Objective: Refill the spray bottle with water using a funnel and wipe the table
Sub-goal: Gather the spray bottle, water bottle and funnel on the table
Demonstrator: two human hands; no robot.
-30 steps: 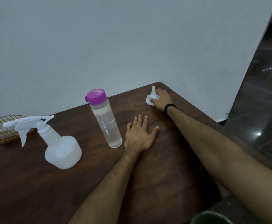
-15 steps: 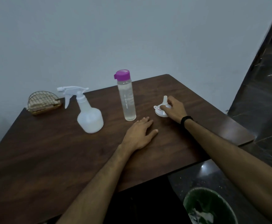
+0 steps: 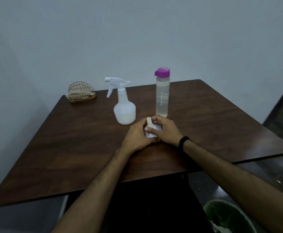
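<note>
A green waste bin sits on the floor at the lower right, below the near edge of the dark wooden desk. Two bare forearms reach over that edge and meet at the middle of the desk, where both hands close on a small white funnel standing upside down, spout up, with a red-and-blue label on its side. The left hand curls its fingers around the funnel's left side; the right hand, a black band on its wrist, wraps the right side, so each grip is pressed around the funnel rather than spread. Just beyond the hands stand the white spray bottle, trigger head screwed on and nozzle pointing left, and to its right a tall clear water bottle with a purple cap, upright and closed. At the far left corner rests a gold wire holder against a pale wall.
</note>
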